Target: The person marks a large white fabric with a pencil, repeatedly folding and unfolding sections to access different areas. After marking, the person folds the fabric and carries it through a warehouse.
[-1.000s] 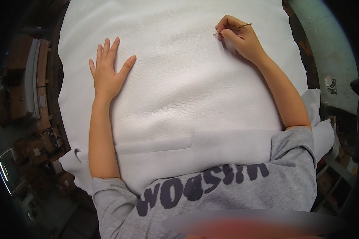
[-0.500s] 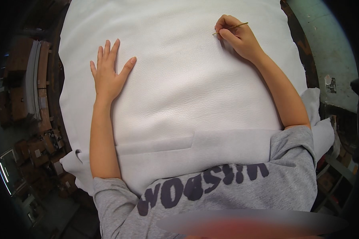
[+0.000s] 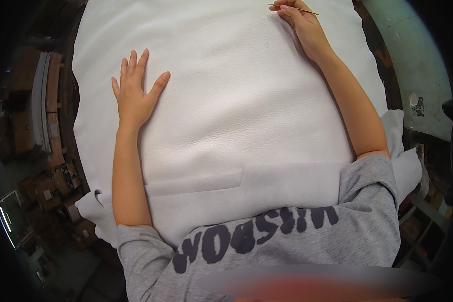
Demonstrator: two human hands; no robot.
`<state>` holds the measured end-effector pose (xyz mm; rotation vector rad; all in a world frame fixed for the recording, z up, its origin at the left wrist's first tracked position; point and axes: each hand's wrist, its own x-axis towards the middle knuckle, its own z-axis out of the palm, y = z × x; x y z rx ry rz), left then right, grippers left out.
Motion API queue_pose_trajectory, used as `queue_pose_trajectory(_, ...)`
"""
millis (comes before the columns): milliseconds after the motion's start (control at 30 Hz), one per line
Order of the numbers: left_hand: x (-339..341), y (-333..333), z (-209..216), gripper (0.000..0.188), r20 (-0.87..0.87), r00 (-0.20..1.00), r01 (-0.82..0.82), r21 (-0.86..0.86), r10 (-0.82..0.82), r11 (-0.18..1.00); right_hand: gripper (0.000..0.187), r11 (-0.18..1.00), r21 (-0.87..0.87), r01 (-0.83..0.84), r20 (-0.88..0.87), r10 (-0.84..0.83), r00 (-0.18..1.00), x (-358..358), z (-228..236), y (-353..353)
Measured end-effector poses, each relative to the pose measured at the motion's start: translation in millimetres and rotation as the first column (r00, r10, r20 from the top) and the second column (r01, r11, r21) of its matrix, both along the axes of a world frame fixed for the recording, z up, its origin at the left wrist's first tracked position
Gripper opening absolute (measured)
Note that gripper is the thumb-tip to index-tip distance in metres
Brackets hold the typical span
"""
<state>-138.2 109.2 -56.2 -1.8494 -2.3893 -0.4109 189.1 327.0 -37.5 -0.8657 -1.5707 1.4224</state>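
A large white sheet of grained leather point(image 3: 226, 100) spreads under both arms, its near part folded over so that the matte underside shows. On its left side my left hand point(image 3: 136, 98) lies flat, fingers spread and thumb out, holding nothing. Toward the far right my right hand point(image 3: 307, 32) pinches a thin, brownish, pen-like stick point(image 3: 302, 9) between thumb and fingers. One end of the stick points left, low over the leather; whether it touches the surface I cannot tell.
Cardboard boxes point(image 3: 48, 194) and stacked boards point(image 3: 53, 110) stand on the left, beyond the leather's edge. On the right is a pale greenish surface point(image 3: 423, 65) with a torn label. Loose leather flaps point(image 3: 407, 166) hang at the near right corner.
My right hand has moved farther away from me across the leather, carrying the thin stick toward the top of the view. My left hand stays flat in nearly the same place.
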Motion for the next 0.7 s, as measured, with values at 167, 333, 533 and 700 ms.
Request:
queue_pose_trajectory(167, 1, 0, 0, 0.084, -0.002, 1.0, -0.016, -0.005, 0.016, 1.0, 0.021, 1.0, -0.016, 0.013, -0.109, -0.015, 0.994, 4, 2, 12)
queue_pose_trajectory(333, 2, -1, 0, 0.085, 0.011, 1.0, -0.018, -0.022, 0.018, 1.0, 0.018, 0.951, -0.304, 0.057, -0.217, -0.128, 0.968, 8, -6, 36)
queue_pose_trajectory(533, 3, -2, 1, 0.086, 0.019, 1.0, -0.021, -0.013, 0.021, 1.0, 0.019, 0.939, 0.162, 0.303, -0.04, -0.301, 0.953, 34, -16, 49)
queue_pose_trajectory(700, 2, -2, 0, 0.086, 0.009, 1.0, -0.015, -0.011, 0.015, 1.0, 0.015, 0.959, 0.276, -0.07, 0.143, 0.031, 0.989, 45, -15, -18)
